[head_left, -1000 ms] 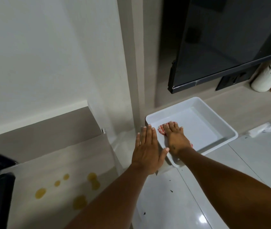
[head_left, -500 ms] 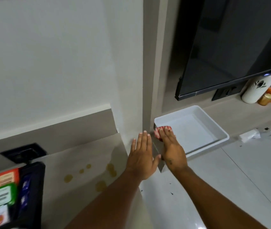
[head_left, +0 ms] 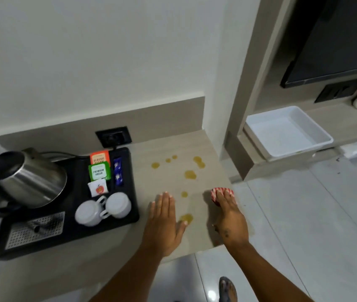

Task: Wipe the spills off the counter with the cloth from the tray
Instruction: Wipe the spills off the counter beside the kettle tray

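Observation:
Several yellow spills (head_left: 190, 174) dot the beige counter (head_left: 164, 184). My right hand (head_left: 229, 216) lies flat over a red-and-white striped cloth (head_left: 215, 192), pressing it onto the counter near its right edge; most of the cloth is hidden under my fingers. Flat on the counter, fingers together, my left hand (head_left: 164, 221) rests between the black tray and a spill by its thumb. The white tray (head_left: 286, 132) stands with nothing in it on a low shelf at the right.
A black tray (head_left: 68, 232) on the left carries a steel kettle (head_left: 31, 182), two white cups (head_left: 103, 209) and tea sachets (head_left: 99, 171). A wall socket (head_left: 113, 138) sits behind it. A dark screen (head_left: 334, 40) hangs at the upper right. A foot (head_left: 227, 289) shows below.
My right hand brought the cloth out of the white tray and left onto the counter. My left hand moved with it onto the counter. The view swung left, showing the kettle tray.

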